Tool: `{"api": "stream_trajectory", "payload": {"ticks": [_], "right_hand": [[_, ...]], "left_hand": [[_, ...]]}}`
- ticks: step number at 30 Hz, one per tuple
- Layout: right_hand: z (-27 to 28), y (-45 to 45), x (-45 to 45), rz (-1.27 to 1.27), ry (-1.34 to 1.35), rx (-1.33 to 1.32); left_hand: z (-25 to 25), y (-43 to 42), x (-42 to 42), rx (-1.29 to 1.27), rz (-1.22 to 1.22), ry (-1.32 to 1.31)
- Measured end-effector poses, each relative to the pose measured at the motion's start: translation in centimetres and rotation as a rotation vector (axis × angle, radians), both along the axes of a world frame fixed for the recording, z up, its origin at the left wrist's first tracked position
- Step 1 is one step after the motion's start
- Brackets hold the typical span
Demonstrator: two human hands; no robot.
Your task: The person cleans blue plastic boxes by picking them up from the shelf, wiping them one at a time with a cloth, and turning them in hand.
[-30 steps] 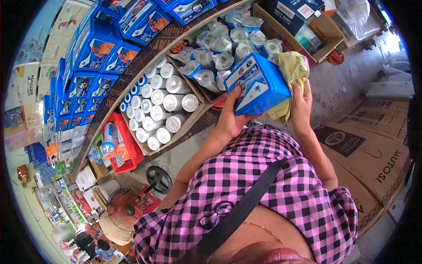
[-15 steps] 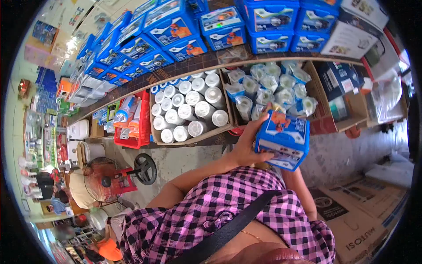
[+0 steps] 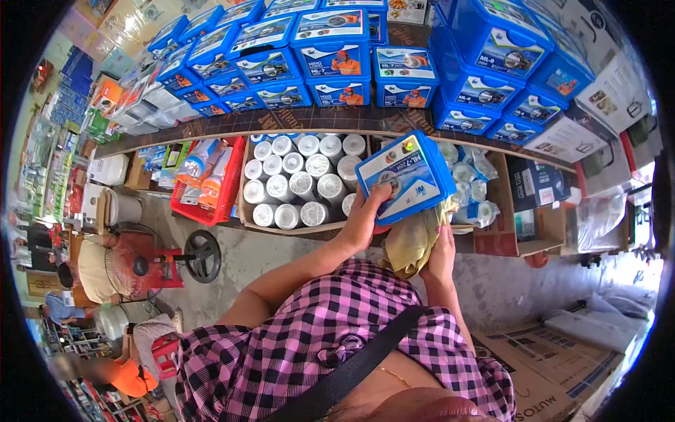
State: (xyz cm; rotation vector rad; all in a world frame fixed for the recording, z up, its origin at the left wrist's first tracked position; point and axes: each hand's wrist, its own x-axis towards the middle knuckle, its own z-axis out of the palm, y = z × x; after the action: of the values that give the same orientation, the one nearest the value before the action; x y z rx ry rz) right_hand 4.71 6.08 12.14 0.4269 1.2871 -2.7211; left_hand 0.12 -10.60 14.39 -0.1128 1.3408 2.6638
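Note:
My left hand (image 3: 361,224) grips a blue box (image 3: 411,184) by its near left side, thumb flat on the printed face marked ML-7. The box is tilted in front of my chest, above the goods on the lower shelf. A yellowish cloth (image 3: 410,245) hangs under and beside the box's near edge. Closed around the cloth is my right hand (image 3: 441,252), close to the box's right corner; some of its fingers are hidden behind the fabric.
Similar blue boxes (image 3: 330,60) stand stacked on the upper counter. Below are a carton of white-capped cylinders (image 3: 302,184), plastic-wrapped items (image 3: 481,190) and a red basket (image 3: 204,211). A fan (image 3: 133,264) stands left; flat cartons (image 3: 534,366) lie right. Other people are far left.
The box has been turned and raised slightly to the left, so a different printed face shows. The cloth and my right hand, mostly hidden before, are now visible. The view has shifted.

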Motion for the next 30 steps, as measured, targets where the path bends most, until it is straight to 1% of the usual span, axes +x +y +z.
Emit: {"api": "stream_trajectory", "payload": {"ticks": [1,2,3,5,6,7,9,10,11,13,14,15,17,18,20,21,22,23,24,25,26,27,28,30], "right_hand": [[1.1,-0.2,-0.4,-0.036,0.034,0.083],[1.7,-0.6,-0.7,-0.102,0.040,0.061],[1.5,-0.9,-0.9,-0.094,0.043,0.076],[0.3,-0.7,-0.9,-0.053,0.023,0.273],[-0.5,-0.4,-0.9,-0.019,0.056,0.310],[0.6,-0.5,-1.0,-0.014,0.062,0.320],[4.1,-0.8,-0.9,-0.007,0.179,0.430],[5.1,-0.5,-1.0,-0.002,0.240,0.456],[5.8,-0.3,-1.1,-0.005,0.247,0.456],[6.7,0.0,-1.4,-0.002,0.320,0.608],[6.5,0.4,-1.6,0.033,0.248,0.628],[7.0,0.3,-1.9,0.032,0.259,0.622],[8.5,-0.4,-3.3,-0.057,0.554,0.909],[9.3,-0.5,-4.2,-0.066,0.562,0.902],[11.1,-0.6,-6.1,-0.050,0.742,1.214],[11.9,-0.7,-7.1,-0.056,0.748,1.211],[12.7,-0.8,-8.2,0.044,0.730,1.225],[13.3,-1.0,-9.2,0.145,0.713,1.238],[13.4,-1.2,-10.2,0.176,0.665,1.191],[13.2,-1.4,-10.8,0.170,0.678,1.188],[13.0,-1.5,-11.2,0.137,0.725,1.188],[13.0,-1.8,-11.7,0.106,0.770,1.191],[13.5,-1.9,-11.5,0.179,0.655,1.110],[13.5,-2.3,-11.4,0.167,0.664,1.129]], "left_hand": [[0.8,0.1,0.0,0.016,0.033,-0.031],[1.8,0.5,0.2,-0.006,0.081,-0.052],[1.2,0.4,-0.2,0.010,0.088,-0.051],[-0.1,0.6,-1.2,0.048,0.094,0.007],[2.9,0.6,-1.2,0.061,0.136,-0.011],[3.5,0.6,-2.0,0.114,0.136,-0.027],[6.4,-0.4,-3.3,0.172,0.065,-0.090],[7.1,-0.6,-4.2,0.141,0.072,-0.039],[7.9,-0.9,-5.2,0.125,0.047,-0.030],[10.7,-1.0,-6.8,0.061,0.101,-0.086],[11.4,-1.2,-7.6,0.082,0.076,-0.077],[12.2,-1.2,-8.1,0.075,0.079,-0.067],[13.6,-1.1,-9.2,-0.068,0.092,-0.099],[13.4,-1.4,-10.0,-0.090,0.041,-0.091],[14.5,-0.6,-10.7,-0.113,0.056,-0.054],[15.0,-0.2,-10.9,-0.127,0.074,-0.028],[15.8,0.1,-10.7,-0.076,0.100,0.008],[15.5,-0.1,-11.0,-0.078,0.103,0.017],[14.6,-0.5,-11.7,0.024,0.032,0.072],[14.2,-0.9,-12.1,0.123,-0.040,0.127],[13.7,-0.8,-12.1,0.141,-0.065,0.129],[13.6,-1.0,-12.3,0.107,-0.065,0.112],[13.3,-1.2,-12.4,0.069,-0.072,0.138],[13.1,-1.4,-13.0,0.000,-0.081,0.173]]}}
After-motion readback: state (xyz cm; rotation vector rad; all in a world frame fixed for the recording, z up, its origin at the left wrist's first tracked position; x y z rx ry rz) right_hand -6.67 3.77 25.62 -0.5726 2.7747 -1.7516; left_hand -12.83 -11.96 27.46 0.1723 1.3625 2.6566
